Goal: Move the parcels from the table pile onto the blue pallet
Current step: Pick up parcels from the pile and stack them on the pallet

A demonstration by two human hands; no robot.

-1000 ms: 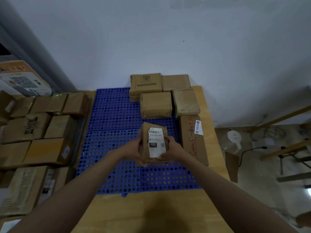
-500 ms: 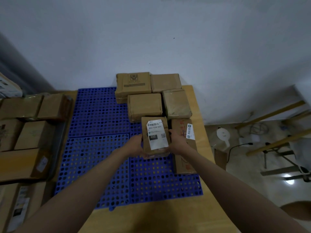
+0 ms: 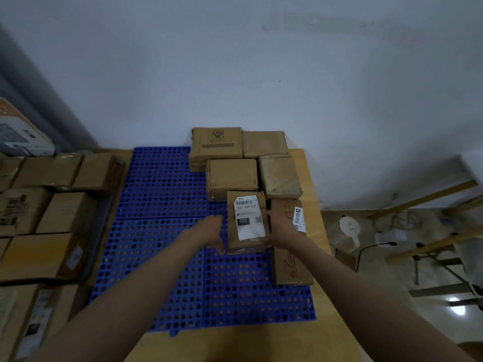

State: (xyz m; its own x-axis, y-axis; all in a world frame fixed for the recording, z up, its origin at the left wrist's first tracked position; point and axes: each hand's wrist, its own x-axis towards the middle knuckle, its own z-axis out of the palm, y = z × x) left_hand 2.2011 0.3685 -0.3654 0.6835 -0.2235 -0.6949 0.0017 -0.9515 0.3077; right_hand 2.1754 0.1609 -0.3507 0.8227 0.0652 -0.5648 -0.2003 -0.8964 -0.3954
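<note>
Brown cardboard is what both hands have hold of: a small parcel (image 3: 246,222) with a white label, clasped from either side, the left hand (image 3: 211,232) curled against its left face and the right hand (image 3: 279,229) wrapped round its right face. The parcel is at the blue pallet (image 3: 162,205), in the slot just in front of the second row of boxes and touching, or very nearly touching, the long box (image 3: 290,254) at the pallet's right edge. Whether its base is fully down I cannot tell.

I judge this to be the setting-down step. What comes next is to settle the parcel flat, snug against its neighbours, let go, and turn back for another from the pile (image 3: 47,218) by the desk's left edge, where plenty remain.

Room is tight on the right: the right hand is squeezed between the parcel and the long box, so those fingers need to slide out towards the person rather than sideways. The left half and near edge of the pallet lie bare, open for the left hand to pull away. The desk (image 3: 308,165) ends just beyond the pallet's right edge, with the floor below.
</note>
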